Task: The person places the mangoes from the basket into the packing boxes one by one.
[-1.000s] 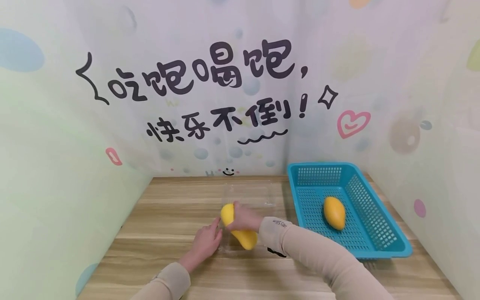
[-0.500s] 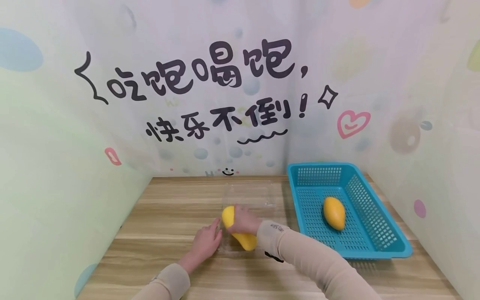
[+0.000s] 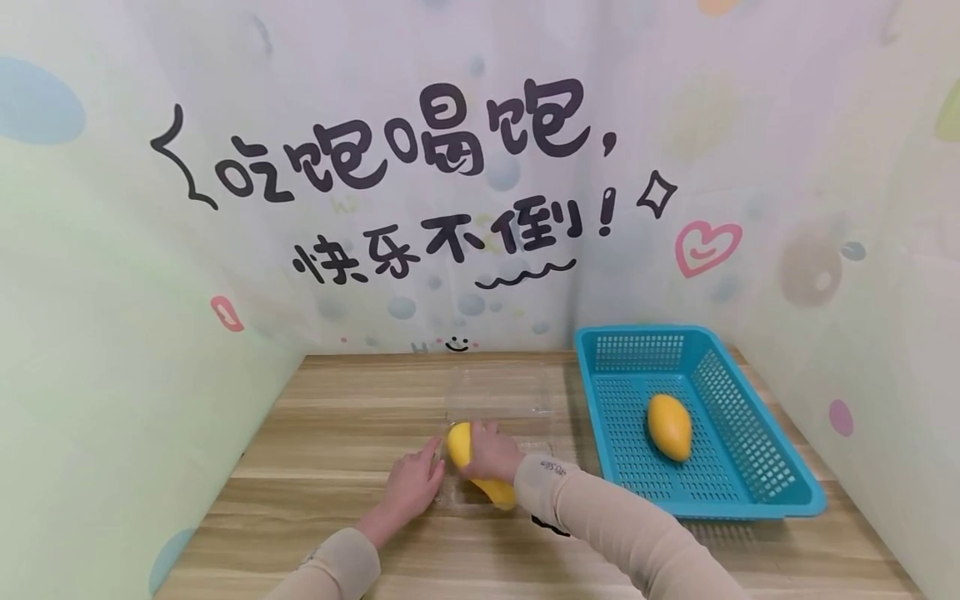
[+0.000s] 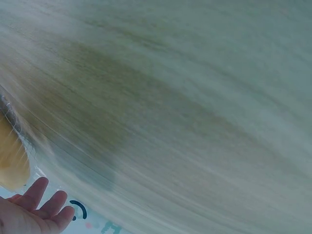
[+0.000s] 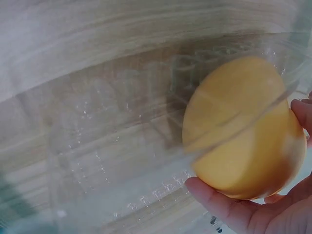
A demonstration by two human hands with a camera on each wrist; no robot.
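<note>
My right hand (image 3: pixel 491 452) grips a large yellow mango (image 3: pixel 459 446) from above, within the near half of a clear plastic box (image 3: pixel 536 452). In the right wrist view, thumb and fingers wrap the sides of the mango (image 5: pixel 234 122), and the clear plastic (image 5: pixel 122 141) lies beside and partly in front of it. Along the box's left side rests my left hand (image 3: pixel 411 483), its fingertips at the wall. The left wrist view shows that hand (image 4: pixel 41 212) with loosely straight fingers, just beside the mango (image 4: pixel 10 156). Folded back behind the box lies its clear lid (image 3: pixel 498 390).
A blue plastic basket (image 3: pixel 716 508) stands on the right of the wooden table (image 3: pixel 337 417), with another mango (image 3: pixel 669 427) inside. A printed curtain wall (image 3: pixel 525 308) rises directly behind the table, and further walls close off both sides.
My right hand has moved the mango slightly right and toward the near side, lower into the box. The left hand has stayed at the box's side.
</note>
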